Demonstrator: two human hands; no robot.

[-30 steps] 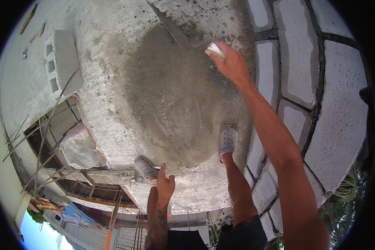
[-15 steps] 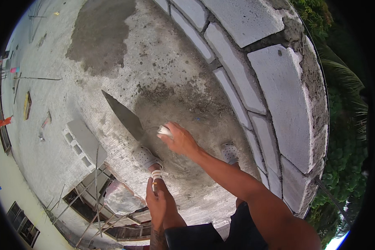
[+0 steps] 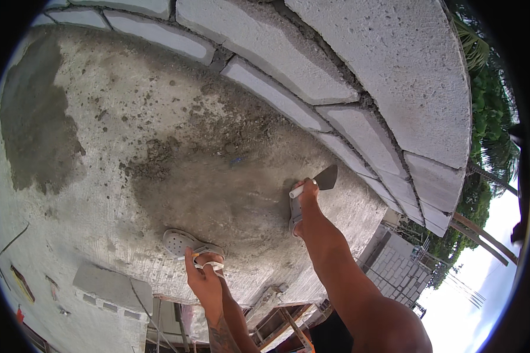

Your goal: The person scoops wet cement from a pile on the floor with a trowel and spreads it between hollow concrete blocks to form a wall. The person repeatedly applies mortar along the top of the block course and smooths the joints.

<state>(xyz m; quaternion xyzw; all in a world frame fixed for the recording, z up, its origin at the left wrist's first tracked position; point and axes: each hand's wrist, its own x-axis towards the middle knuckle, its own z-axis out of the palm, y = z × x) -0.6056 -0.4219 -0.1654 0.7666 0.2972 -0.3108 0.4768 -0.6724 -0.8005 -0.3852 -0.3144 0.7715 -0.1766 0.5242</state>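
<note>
Jutting rightward from the right grip (image 3: 308, 193), clenched around its white handle (image 3: 297, 192): a dark-bladed trowel (image 3: 327, 177).

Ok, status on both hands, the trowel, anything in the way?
Right hand closed on trowel. Left hand low, grip unclear. Right clog partly behind right hand, possibly in the way.

The head-worn fisheye looks down on the concrete floor (image 3: 109, 215).

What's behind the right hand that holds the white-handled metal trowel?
Part of a grey heel-strapped clog shows behind the right hand. The rest of that clog is covered by the hand and bare forearm and cannot be seen.
</note>
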